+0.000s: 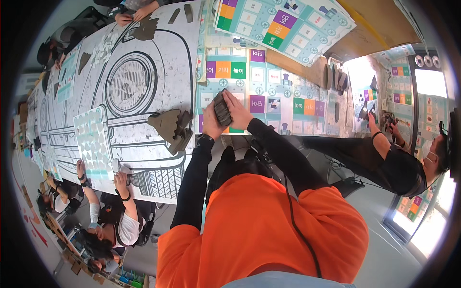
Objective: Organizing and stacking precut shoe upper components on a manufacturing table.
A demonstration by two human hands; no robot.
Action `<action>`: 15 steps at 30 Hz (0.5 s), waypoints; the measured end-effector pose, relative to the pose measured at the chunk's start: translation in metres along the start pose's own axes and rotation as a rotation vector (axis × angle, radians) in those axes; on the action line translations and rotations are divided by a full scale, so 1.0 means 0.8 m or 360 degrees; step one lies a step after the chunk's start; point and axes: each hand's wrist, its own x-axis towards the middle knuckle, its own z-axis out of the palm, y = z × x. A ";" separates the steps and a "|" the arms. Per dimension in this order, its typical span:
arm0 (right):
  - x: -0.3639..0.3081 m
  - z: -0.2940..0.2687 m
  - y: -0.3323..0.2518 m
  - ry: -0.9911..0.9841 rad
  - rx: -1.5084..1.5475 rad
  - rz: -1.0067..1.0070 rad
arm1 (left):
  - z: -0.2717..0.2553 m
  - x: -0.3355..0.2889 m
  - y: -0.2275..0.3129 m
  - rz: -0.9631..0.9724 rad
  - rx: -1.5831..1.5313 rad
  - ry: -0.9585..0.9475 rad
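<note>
Over the table's near edge I hold a thick stack of dark grey-brown slips [222, 108] between both hands. My left hand [212, 122] grips its left and lower side. Against its right side, my right hand [238, 113] presses with the fingers together. Beneath the stack lie printed teal sheets [269, 103] with purple, orange and green blocks. Left of my hands rests a loose pile of dark grey-brown flat pieces [168, 126] with ragged edges. What exactly the slips are made of, I cannot tell.
A pile of printed sheets [293, 29] lies at the far side, near brown cardboard [370, 24]. More dark slips [336, 79] sit to the right. A table cover with a car drawing [153, 77] spreads left. Several people work around; one person [403, 163] stands at right.
</note>
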 end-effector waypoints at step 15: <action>0.003 -0.017 0.023 0.0019 0.0423 0.0036 | 0.004 0.010 0.012 -0.0090 0.0019 0.0139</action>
